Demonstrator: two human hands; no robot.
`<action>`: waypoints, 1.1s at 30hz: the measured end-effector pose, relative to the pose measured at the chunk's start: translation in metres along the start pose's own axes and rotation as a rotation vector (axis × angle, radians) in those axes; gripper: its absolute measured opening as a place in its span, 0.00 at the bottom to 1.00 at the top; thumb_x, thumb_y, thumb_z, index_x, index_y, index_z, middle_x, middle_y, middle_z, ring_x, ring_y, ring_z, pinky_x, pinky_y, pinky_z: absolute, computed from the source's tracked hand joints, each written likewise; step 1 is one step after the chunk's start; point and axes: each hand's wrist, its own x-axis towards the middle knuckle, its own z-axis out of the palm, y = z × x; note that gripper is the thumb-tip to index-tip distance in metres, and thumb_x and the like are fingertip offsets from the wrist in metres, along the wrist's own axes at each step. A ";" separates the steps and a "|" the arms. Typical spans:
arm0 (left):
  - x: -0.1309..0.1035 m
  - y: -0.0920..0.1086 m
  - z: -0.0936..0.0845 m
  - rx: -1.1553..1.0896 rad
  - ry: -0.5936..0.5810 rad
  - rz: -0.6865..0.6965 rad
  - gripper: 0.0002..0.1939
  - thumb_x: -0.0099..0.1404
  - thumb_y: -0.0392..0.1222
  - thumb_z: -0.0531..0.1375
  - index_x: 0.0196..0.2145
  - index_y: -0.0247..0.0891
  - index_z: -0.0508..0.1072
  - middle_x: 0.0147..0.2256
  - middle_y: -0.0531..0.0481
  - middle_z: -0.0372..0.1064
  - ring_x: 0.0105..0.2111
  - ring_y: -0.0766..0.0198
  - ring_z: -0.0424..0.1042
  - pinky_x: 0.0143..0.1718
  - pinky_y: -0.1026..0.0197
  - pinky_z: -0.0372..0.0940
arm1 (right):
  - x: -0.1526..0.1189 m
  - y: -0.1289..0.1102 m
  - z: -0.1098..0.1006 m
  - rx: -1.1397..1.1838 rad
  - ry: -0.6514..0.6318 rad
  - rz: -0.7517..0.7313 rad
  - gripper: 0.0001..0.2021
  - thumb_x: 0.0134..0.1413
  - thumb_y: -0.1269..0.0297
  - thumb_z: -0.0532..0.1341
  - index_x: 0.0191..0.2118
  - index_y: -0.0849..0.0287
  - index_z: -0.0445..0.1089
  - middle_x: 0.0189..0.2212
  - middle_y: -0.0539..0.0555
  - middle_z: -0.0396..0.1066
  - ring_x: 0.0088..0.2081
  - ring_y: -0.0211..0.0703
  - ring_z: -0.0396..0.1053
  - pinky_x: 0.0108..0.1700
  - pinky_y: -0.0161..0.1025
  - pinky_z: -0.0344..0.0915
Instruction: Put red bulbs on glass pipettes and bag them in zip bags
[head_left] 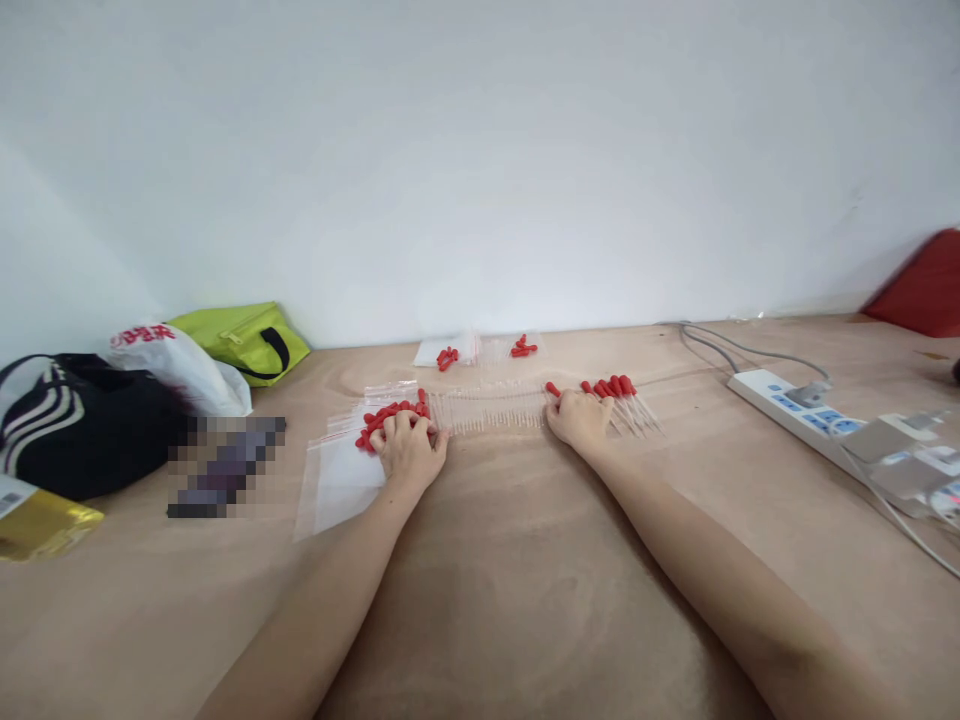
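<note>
On the left, red rubber bulbs (pixel 386 412) lie heaped over clear zip bags (pixel 341 490). My left hand (pixel 411 452) is at the heap with fingers curled down, and a bit of red shows between its thumb and fingers. A row of thin clear dropper tubes (pixel 491 408) is laid out side by side between my hands. My right hand (pixel 581 420) is closed at the row's right end, pinching a dropper whose red bulb (pixel 553 389) sticks out above the thumb. Its tube is hidden. Just right of that hand lie several droppers with red bulbs (pixel 616 386) on their ends.
Two small bagged groups of red bulbs (pixel 448 358) lie near the wall. A white power strip (pixel 795 405) with plugs and cables is at right. At left are a black cap (pixel 82 430), a white plastic bag (pixel 184 365), a lime pouch (pixel 240 338) and a pixelated dark object (pixel 232 468).
</note>
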 end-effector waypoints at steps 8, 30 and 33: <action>0.007 -0.006 -0.001 0.121 0.044 -0.023 0.12 0.56 0.47 0.53 0.31 0.36 0.71 0.38 0.39 0.63 0.42 0.48 0.57 0.41 0.48 0.48 | -0.003 0.003 0.002 -0.102 0.077 -0.054 0.16 0.50 0.65 0.49 0.33 0.71 0.70 0.31 0.68 0.71 0.34 0.53 0.65 0.40 0.48 0.46; -0.021 0.032 -0.018 -0.386 -0.194 0.503 0.04 0.58 0.37 0.52 0.29 0.38 0.66 0.30 0.52 0.69 0.36 0.59 0.65 0.39 0.54 0.50 | -0.064 0.026 -0.009 0.203 0.029 -0.532 0.08 0.55 0.64 0.51 0.29 0.59 0.64 0.29 0.54 0.69 0.36 0.43 0.61 0.36 0.40 0.45; -0.024 0.035 -0.017 -0.388 -0.197 0.502 0.04 0.56 0.36 0.54 0.31 0.39 0.67 0.33 0.51 0.69 0.38 0.58 0.65 0.39 0.54 0.51 | -0.062 0.024 -0.011 0.224 0.000 -0.538 0.07 0.54 0.64 0.53 0.30 0.58 0.64 0.29 0.53 0.68 0.36 0.43 0.61 0.37 0.39 0.46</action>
